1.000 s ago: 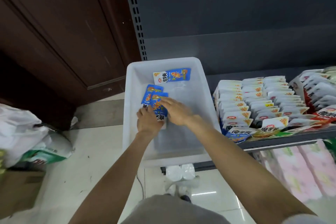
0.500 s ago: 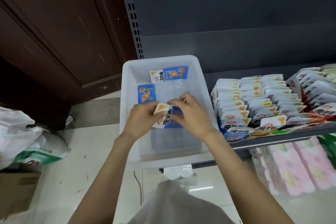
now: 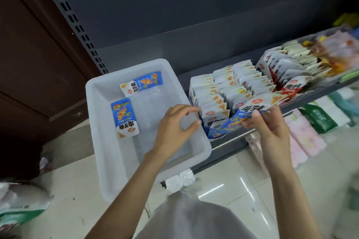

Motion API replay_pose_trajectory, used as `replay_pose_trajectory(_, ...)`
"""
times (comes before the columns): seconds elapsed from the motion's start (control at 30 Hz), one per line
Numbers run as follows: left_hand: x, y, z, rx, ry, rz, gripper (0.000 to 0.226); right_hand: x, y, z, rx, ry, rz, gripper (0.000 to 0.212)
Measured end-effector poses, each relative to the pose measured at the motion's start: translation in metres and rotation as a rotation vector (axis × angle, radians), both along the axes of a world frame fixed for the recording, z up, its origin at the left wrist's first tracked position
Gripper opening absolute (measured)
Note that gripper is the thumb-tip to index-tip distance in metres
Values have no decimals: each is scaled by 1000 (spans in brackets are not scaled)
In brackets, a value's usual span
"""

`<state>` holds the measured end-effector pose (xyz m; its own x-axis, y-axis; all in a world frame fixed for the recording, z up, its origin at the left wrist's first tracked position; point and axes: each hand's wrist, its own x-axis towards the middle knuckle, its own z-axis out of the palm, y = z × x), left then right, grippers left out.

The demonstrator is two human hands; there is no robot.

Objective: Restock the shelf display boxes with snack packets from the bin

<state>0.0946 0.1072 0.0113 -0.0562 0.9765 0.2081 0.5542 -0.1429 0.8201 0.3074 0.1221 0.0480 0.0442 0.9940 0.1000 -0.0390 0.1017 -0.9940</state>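
Head view | step: blue snack packets gripped by right hand at display box, frame centre-right | left hand loosely curled, empty | next: packets to be slotted upright | two packets left in bin

Grey shelf under bin, display boxes

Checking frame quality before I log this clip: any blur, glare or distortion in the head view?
Head view: motion blur smears the far-right shelf packets and the lower-right corner; both hands and the bin stay fairly sharp; light streaks glare on the floor tiles; wide-angle bending tilts the shelf upright.
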Motion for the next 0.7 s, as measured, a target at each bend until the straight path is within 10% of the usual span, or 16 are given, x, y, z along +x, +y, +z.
replay_pose_trajectory(0.7,28,37,-18,187,320,41,13,-8,2,-73,-159,-533,50,25)
